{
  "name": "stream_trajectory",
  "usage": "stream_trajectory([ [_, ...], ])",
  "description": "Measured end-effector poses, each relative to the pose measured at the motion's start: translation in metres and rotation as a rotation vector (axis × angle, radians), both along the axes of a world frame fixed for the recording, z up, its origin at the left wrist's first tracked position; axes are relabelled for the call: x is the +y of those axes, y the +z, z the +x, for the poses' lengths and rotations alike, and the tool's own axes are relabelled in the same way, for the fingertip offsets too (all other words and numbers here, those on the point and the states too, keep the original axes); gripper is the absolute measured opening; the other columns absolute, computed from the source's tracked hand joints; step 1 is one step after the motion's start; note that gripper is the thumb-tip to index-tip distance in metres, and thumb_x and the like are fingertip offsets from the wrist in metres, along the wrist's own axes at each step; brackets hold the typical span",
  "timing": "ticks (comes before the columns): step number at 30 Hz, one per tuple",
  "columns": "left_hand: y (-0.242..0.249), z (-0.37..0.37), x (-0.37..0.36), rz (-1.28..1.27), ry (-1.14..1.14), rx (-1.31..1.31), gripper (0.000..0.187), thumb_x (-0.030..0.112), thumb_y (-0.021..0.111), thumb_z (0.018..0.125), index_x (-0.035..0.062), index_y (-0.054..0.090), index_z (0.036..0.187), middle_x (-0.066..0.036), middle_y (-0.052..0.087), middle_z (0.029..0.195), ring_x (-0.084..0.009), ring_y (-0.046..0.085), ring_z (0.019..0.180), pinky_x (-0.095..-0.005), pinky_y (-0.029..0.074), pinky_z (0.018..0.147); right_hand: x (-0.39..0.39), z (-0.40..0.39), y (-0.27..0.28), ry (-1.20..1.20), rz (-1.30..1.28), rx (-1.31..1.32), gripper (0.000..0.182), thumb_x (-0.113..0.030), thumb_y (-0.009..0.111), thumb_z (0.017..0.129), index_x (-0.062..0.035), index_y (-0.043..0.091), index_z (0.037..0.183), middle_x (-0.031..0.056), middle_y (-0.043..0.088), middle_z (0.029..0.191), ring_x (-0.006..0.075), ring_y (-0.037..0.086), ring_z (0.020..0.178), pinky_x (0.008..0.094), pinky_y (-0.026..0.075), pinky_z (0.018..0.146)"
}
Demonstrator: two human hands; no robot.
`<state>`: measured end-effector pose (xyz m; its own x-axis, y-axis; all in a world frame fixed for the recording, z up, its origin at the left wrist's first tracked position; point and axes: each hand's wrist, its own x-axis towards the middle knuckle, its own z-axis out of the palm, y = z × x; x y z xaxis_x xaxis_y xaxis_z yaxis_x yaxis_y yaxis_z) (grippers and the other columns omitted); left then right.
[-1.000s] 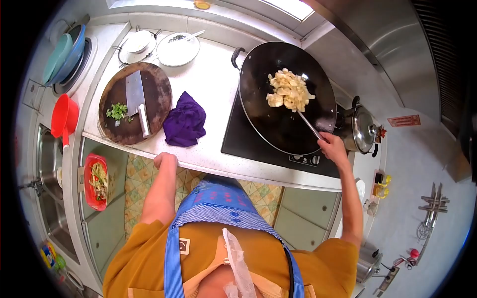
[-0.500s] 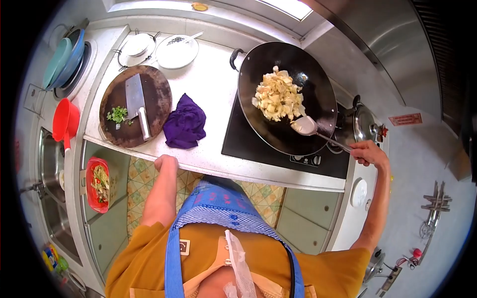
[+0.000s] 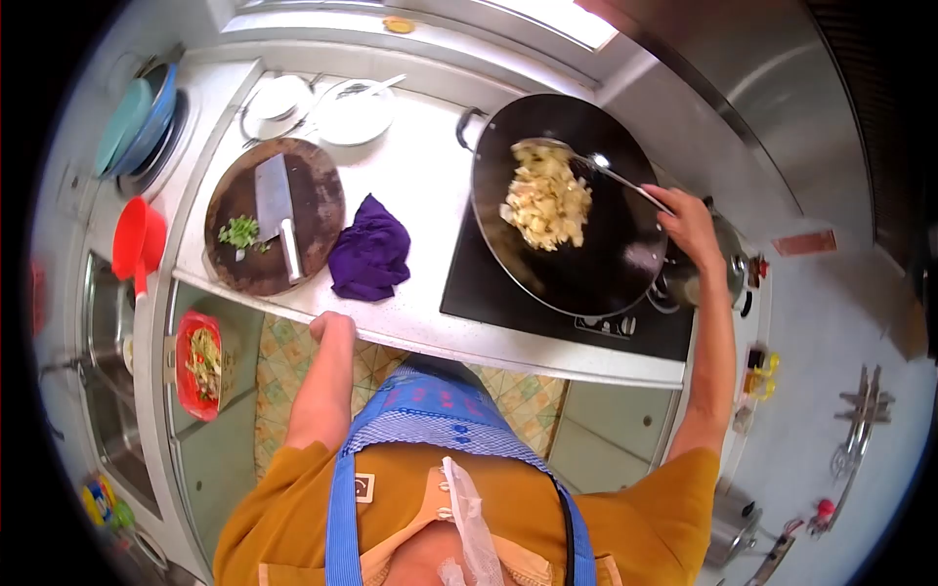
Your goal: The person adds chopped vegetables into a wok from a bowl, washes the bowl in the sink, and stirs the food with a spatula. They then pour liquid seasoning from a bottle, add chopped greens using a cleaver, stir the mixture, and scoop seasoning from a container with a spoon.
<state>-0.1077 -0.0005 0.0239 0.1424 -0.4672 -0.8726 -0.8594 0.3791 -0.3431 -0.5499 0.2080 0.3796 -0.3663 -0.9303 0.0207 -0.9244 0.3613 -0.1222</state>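
My right hand (image 3: 687, 227) is closed around the handle of a metal spatula (image 3: 618, 177). The spatula's head lies at the far edge of a heap of pale, chopped food pieces (image 3: 549, 203) inside a large black wok (image 3: 611, 259). My left hand (image 3: 334, 327) is curled into a fist at the front edge of the counter (image 3: 430, 337), and I see nothing in it. Nearest to that fist are a purple cloth (image 3: 371, 250) and a round wooden chopping board (image 3: 318, 186). A cleaver (image 3: 275, 200) and chopped greens (image 3: 238, 231) lie on the board.
The wok stands on a black cooktop (image 3: 489, 311). Behind the board are a white bowl (image 3: 354, 122) with a spoon and a small white dish (image 3: 277, 101). A red ladle-shaped scoop (image 3: 139, 237) lies left, above a sink (image 3: 107, 342). A red tray of food (image 3: 198, 366) sits lower left.
My right hand has moved away from me and left, carrying the spatula from the near right of the food to its far edge. My left hand stays at the counter edge.
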Motion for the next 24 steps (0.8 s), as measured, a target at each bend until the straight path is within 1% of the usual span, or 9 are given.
stream_trajectory([
  [3,0.038,0.000,0.004,0.117,-0.323,0.038,0.026,0.015,0.041,0.082,0.0108,0.065,0.093,0.002,0.066,0.092,-0.0135,0.061,0.084,-0.0301,0.050,0.072,0.020,0.062,-0.009,-0.023,-0.038,0.077,0.046,-0.002,0.051,0.068,-0.0179,0.060,0.110,0.0113,0.053,0.080,0.0314,0.056,0.075,0.0407,0.045,0.063],
  [8,-0.029,0.005,-0.017,0.273,-0.431,-0.257,0.029,0.030,0.055,0.077,0.0209,0.061,0.104,0.000,0.059,0.108,-0.0137,0.056,0.100,-0.0305,0.044,0.087,0.101,0.157,-0.038,-0.256,-0.054,-0.096,0.052,0.001,0.052,0.074,-0.0176,0.050,0.123,0.0132,0.050,0.076,0.0311,0.054,0.068,0.0404,0.045,0.061],
  [11,-0.028,-0.002,-0.020,0.365,-0.374,-0.367,0.029,0.027,0.051,0.077,0.0170,0.060,0.103,-0.003,0.059,0.108,-0.0157,0.056,0.100,-0.0305,0.045,0.084,0.134,0.195,-0.028,-0.396,-0.090,-0.160,0.047,-0.003,0.054,0.079,-0.0176,0.050,0.123,0.0136,0.050,0.072,0.0318,0.054,0.063,0.0413,0.043,0.058],
  [15,0.044,-0.020,0.009,0.330,-0.033,-0.475,0.025,0.027,0.039,0.088,0.0169,0.059,0.099,0.007,0.062,0.101,-0.0057,0.056,0.095,-0.0284,0.043,0.084,0.157,0.234,-0.030,-0.548,-0.227,-0.262,0.041,-0.011,0.055,0.084,-0.0205,0.051,0.124,0.0137,0.048,0.062,0.0321,0.051,0.055,0.0419,0.042,0.054],
  [16,0.063,-0.023,0.016,0.301,-0.269,-0.362,0.026,0.027,0.039,0.088,0.0186,0.059,0.102,0.007,0.061,0.104,-0.0069,0.055,0.098,-0.0287,0.042,0.086,0.154,0.241,-0.033,-0.597,-0.198,-0.262,0.041,-0.013,0.055,0.085,-0.0228,0.051,0.124,0.0138,0.048,0.061,0.0327,0.051,0.053,0.0430,0.042,0.053],
  [18,0.053,-0.016,0.008,0.282,-0.353,-0.309,0.027,0.027,0.041,0.088,0.0219,0.059,0.108,0.007,0.059,0.110,-0.0089,0.054,0.103,-0.0293,0.042,0.089,0.142,0.240,-0.050,-0.598,-0.154,-0.247,0.040,-0.012,0.054,0.085,-0.0227,0.051,0.124,0.0144,0.048,0.062,0.0323,0.050,0.054,0.0420,0.041,0.054],
  [19,0.022,-0.011,0.001,0.297,-0.208,-0.364,0.028,0.028,0.045,0.087,0.0235,0.059,0.111,0.006,0.059,0.111,-0.0097,0.054,0.105,-0.0296,0.042,0.089,0.134,0.235,-0.061,-0.628,-0.104,-0.216,0.039,-0.011,0.053,0.086,-0.0225,0.052,0.123,0.0150,0.048,0.063,0.0319,0.050,0.055,0.0411,0.040,0.055],
  [20,0.003,-0.001,-0.005,0.253,-0.458,-0.181,0.029,0.030,0.055,0.083,0.0242,0.060,0.111,0.006,0.059,0.113,-0.0105,0.054,0.105,-0.0300,0.045,0.086,0.122,0.222,-0.073,-0.623,-0.120,-0.156,0.038,-0.012,0.054,0.086,-0.0226,0.053,0.122,0.0157,0.048,0.062,0.0335,0.050,0.056,0.0427,0.040,0.054],
  [24,0.014,0.000,-0.001,0.187,-0.319,-0.159,0.029,0.023,0.061,0.079,0.0246,0.063,0.108,0.006,0.060,0.110,-0.0102,0.058,0.099,-0.0276,0.047,0.082,0.093,0.174,-0.108,-0.613,-0.167,0.115,0.035,-0.013,0.053,0.086,-0.0178,0.053,0.120,0.0189,0.052,0.067,0.0359,0.055,0.062,0.0434,0.043,0.054],
])
